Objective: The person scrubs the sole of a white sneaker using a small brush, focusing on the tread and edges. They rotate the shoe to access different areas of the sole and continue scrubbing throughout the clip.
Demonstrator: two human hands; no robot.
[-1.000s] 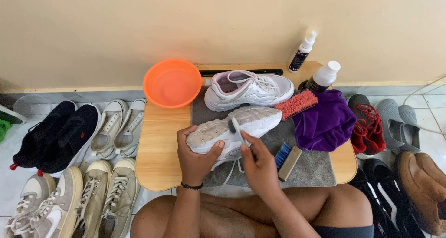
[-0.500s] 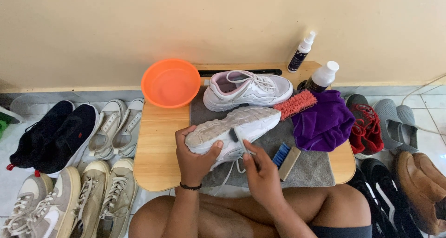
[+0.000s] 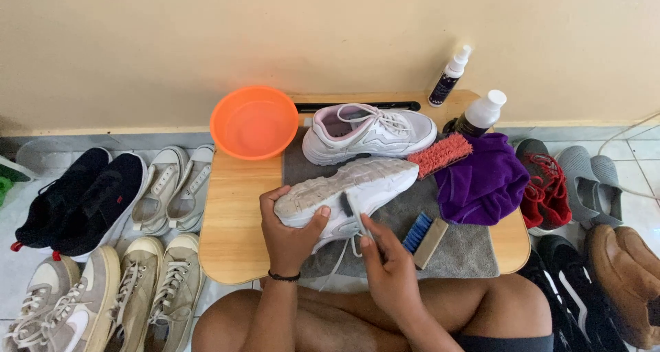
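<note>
White rubber is facing up at me, because I am holding a white sneaker (image 3: 347, 194) on its side with the sole turned upward, over the grey towel (image 3: 462, 250) on the low wooden bench (image 3: 237, 214). My left hand (image 3: 289, 232) is gripping the heel end of that sneaker, thumb on the sole and fingers wrapped under. My right hand (image 3: 390, 269) is closed around a small dark brush (image 3: 352, 207), pressing its head against the sneaker's side near the middle, just beside my left thumb. Loose white laces are dangling below the sneaker toward my legs.

Behind the sneaker, its mate (image 3: 368, 132) is standing upright at the far edge of the towel. Left of that mate, an orange bowl (image 3: 254, 122) is sitting on the bench. Right of the held sneaker, a red-bristled brush (image 3: 440, 155) is lying against a purple cloth (image 3: 481, 180), and a blue-bristled brush (image 3: 425, 234) is resting on the towel near my right hand. Two white-capped bottles (image 3: 480, 115) are standing at the back right. Other shoes are lining the floor on both sides of the bench.
</note>
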